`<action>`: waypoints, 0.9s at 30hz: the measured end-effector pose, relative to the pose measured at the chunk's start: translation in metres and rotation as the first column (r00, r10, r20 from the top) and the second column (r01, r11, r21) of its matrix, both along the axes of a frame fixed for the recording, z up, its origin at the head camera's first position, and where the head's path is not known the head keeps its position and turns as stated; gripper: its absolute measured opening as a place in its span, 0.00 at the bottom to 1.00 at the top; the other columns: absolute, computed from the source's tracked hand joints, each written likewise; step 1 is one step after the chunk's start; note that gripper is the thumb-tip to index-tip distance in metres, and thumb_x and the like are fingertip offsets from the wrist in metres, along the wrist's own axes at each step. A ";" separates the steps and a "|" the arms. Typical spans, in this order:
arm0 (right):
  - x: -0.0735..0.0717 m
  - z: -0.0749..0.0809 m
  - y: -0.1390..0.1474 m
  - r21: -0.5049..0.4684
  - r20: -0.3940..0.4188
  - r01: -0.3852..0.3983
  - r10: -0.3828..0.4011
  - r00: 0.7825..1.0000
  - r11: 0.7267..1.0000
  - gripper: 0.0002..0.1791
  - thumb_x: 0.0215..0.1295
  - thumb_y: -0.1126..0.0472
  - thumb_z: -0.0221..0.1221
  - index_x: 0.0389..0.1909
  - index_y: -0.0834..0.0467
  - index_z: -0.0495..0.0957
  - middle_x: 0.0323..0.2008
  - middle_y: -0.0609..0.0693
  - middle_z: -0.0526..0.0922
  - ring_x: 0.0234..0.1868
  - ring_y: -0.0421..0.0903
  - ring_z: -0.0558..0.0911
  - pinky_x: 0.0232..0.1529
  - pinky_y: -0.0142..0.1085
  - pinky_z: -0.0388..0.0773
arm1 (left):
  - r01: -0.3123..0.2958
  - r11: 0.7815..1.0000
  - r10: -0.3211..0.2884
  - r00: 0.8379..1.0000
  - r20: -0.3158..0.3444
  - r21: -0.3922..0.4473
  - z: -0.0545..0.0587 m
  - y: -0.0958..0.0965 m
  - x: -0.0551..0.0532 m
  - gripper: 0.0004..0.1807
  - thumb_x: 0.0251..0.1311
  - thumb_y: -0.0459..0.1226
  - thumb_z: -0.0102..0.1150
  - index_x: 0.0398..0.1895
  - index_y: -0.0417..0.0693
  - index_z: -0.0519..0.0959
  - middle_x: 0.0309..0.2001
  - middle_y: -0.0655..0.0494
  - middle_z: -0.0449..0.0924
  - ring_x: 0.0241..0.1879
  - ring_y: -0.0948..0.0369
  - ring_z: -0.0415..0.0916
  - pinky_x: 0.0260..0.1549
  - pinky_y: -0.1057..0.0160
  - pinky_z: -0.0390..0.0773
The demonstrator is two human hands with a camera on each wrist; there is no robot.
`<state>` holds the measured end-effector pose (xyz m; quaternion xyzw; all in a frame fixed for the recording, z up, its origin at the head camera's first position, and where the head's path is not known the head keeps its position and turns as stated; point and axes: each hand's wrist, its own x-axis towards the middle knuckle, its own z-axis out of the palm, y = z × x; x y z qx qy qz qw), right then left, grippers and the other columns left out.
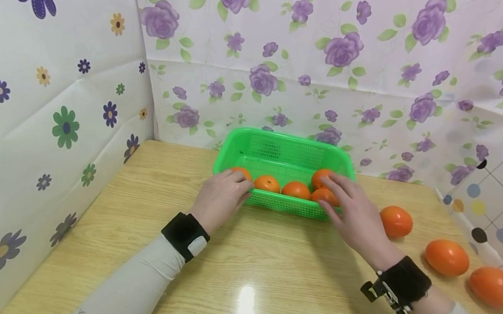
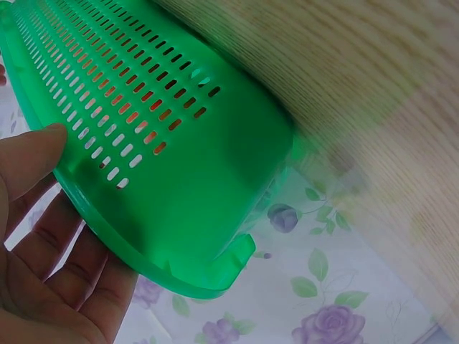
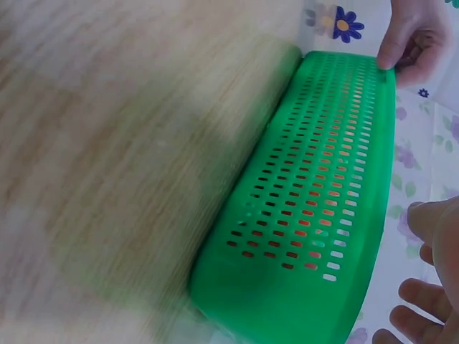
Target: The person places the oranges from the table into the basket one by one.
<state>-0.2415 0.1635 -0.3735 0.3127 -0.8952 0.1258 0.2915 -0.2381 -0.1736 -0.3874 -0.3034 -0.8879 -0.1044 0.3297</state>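
A green plastic basket [image 1: 283,204] with slotted walls stands on the table near the back wall. My left hand [image 1: 223,194] grips its front left rim; in the left wrist view, the thumb [image 2: 32,158] presses the outer wall, with the fingers over the rim. Along the front inside lie several smooth orange fruits [image 1: 267,183], one partly hidden by the left hand. My right hand [image 1: 356,213] is over the front right corner, its fingers spread above two fruits [image 1: 325,197] there. In the right wrist view, thumb and fingers stand apart with nothing held between them.
Three more orange-red fruits, the nearest to the basket [image 1: 396,222], another [image 1: 447,257] and the last [image 1: 496,287], lie in a slanting row on the wooden table [image 1: 222,284] at right. Flower-patterned sheets [image 1: 265,53] line the back and left; a dotted sheet is at right.
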 end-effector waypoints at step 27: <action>0.007 -0.011 0.069 -0.037 0.111 0.299 -0.293 0.950 0.954 0.30 0.72 0.45 0.57 0.69 0.56 0.71 0.66 0.59 0.70 0.65 0.63 0.66 0.48 0.62 0.72 | -0.006 1.000 0.006 1.000 -0.003 0.002 0.000 0.001 0.000 0.04 0.60 0.38 0.68 0.37 0.53 0.85 0.38 0.60 0.80 0.41 0.60 0.76 0.43 0.66 0.76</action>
